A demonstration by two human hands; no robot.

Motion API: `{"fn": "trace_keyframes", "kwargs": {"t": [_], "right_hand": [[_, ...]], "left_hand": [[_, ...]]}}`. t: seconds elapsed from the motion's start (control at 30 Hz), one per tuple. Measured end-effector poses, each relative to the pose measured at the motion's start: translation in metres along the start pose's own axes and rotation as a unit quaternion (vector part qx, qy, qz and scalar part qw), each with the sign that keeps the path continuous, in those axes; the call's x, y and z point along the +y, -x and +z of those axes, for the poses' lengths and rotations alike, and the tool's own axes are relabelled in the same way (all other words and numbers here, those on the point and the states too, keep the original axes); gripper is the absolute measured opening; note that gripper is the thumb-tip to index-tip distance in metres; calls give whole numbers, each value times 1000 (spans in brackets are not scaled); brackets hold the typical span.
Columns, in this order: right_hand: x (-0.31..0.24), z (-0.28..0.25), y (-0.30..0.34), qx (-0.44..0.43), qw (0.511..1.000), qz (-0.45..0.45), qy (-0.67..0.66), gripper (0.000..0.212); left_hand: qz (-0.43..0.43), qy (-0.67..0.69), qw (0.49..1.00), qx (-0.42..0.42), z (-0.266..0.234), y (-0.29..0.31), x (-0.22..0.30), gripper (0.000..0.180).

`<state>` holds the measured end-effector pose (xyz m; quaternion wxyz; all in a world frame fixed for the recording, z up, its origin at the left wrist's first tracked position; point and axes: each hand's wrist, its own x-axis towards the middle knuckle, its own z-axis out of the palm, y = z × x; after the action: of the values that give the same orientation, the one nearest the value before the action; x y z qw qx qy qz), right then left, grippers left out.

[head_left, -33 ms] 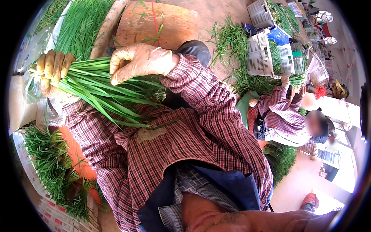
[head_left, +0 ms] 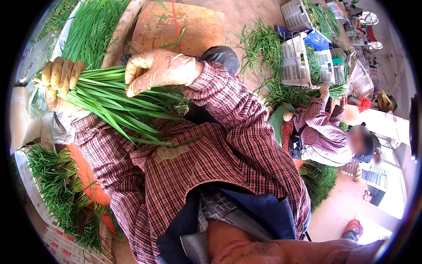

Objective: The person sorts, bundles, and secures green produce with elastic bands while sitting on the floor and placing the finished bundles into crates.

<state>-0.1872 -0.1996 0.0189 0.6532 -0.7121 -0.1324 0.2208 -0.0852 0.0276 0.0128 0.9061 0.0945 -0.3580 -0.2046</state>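
Observation:
My left hand (head_left: 63, 83), in a stained, pale glove, is closed round the pale stem ends of a bunch of garlic chives (head_left: 110, 97). The long flat green leaves fan out to the right, across the front of my checked sleeves. Over the upper side of the bunch is my right hand (head_left: 161, 69), also gloved, its thumb and fingers curled together in a pinch at the leaves. Whatever lies between those fingertips is hidden. Some leaves pass beneath this hand and show again below it.
A wooden board (head_left: 176, 28) lies ahead. Piled greens (head_left: 94, 33) fill the far left, with more bunches (head_left: 59, 189) at near left. Loose leaves (head_left: 263, 48) litter the floor by white crates (head_left: 293, 61). At right sits a co-worker (head_left: 323, 127) handling greens.

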Motion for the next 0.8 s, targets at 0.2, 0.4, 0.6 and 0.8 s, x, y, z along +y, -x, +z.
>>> {"fn": "trace_keyframes", "kwargs": {"t": [0.2, 0.4, 0.6, 0.8], "right_hand": [[0, -4, 4, 5, 998, 28, -63, 15], [10, -5, 9, 144, 967, -112, -176, 11], [11, -13, 13, 163, 929, -222, -246, 18], [24, -22, 51, 160, 958, -191, -142, 26]], "left_hand": [[-5, -2, 999, 36, 3, -1, -3, 27], [-7, -47, 995, 90, 10, -3, -6, 26], [20, -16, 994, 107, 0, -3, 22, 27], [13, 0, 993, 119, -4, -21, 14, 25]]}}
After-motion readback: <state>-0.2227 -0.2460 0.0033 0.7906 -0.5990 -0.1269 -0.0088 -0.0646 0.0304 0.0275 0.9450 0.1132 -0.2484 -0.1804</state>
